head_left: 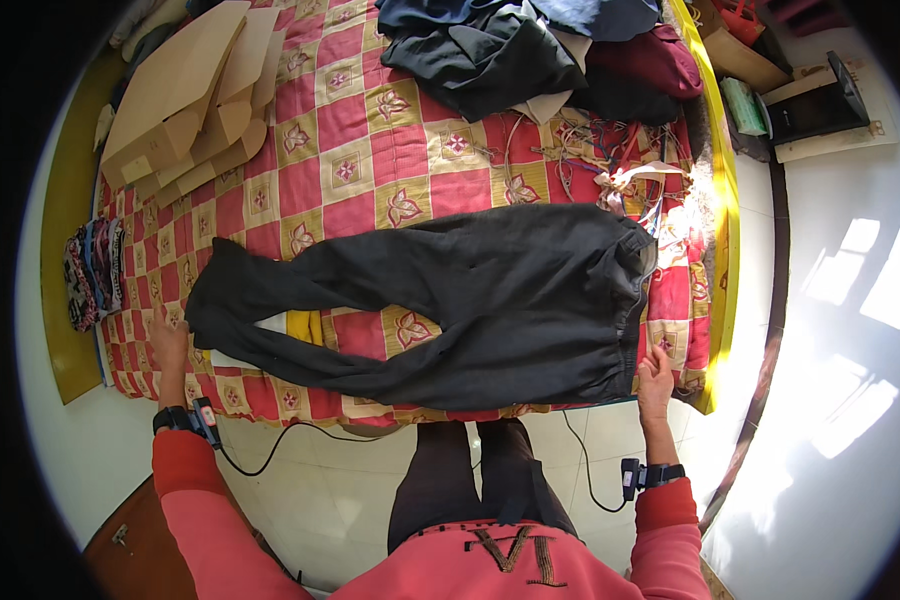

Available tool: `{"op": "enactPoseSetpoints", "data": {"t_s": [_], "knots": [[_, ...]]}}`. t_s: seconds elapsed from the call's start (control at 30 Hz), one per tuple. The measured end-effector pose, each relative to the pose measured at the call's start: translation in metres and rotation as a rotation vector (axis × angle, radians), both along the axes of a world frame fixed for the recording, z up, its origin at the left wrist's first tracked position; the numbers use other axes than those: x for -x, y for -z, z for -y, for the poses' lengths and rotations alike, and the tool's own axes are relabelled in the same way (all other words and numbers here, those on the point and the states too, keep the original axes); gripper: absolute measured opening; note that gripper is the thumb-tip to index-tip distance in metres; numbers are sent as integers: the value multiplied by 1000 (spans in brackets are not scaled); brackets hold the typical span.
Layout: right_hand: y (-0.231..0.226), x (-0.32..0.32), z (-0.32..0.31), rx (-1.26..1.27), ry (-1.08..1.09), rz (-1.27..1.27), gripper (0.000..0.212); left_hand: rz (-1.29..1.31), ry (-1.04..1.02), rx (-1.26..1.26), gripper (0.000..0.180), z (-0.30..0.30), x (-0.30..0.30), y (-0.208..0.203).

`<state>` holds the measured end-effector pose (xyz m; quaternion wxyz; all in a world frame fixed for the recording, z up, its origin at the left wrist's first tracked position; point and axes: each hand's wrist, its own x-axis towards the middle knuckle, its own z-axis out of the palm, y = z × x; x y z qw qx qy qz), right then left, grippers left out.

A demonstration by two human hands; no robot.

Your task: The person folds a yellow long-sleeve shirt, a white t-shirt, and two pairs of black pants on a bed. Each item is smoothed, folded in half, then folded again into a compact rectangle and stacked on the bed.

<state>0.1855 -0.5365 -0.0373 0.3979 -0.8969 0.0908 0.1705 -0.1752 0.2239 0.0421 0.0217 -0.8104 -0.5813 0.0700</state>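
one pair of black trousers [530,290] lies spread across a red-and-gold checked bedcover [345,170] — legs toward the left, waistband [627,340] toward the right. the left hand [169,340] is at the hems, the right hand [655,382] just beside the waistband, fingers bent; whether either grasps cloth cannot be told. yellow fabric [306,326] shows between the legs — cardboard [175,80] and heaped clothes [480,65] lie beyond.

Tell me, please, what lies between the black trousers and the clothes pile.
In the head view, tangled cords, toward the right, and patterned bedspread lie between the black trousers and the clothes pile.
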Motion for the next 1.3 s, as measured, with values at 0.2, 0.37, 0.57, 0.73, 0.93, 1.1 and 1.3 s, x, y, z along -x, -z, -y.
{"op": "enactPoseSetpoints", "data": {"t_s": [0.2,0.37,0.57,0.73,0.93,1.1,1.3], "knots": [[-11,18,-26,240,-427,215,46,168,30,100,62,53,26,37],[-1,29,-29,275,-402,179,52,569,-173,294,62,71,61,80],[10,24,-30,276,-322,176,36,715,-511,568,71,86,38,77],[4,14,-29,143,-247,105,27,791,-602,526,64,96,10,77],[-20,3,-2,-140,16,-76,21,974,-593,414,68,106,28,51],[-22,10,22,-227,41,27,23,915,-664,394,64,131,77,11],[-17,18,37,-207,70,-122,22,859,-845,332,56,171,125,6]]}}
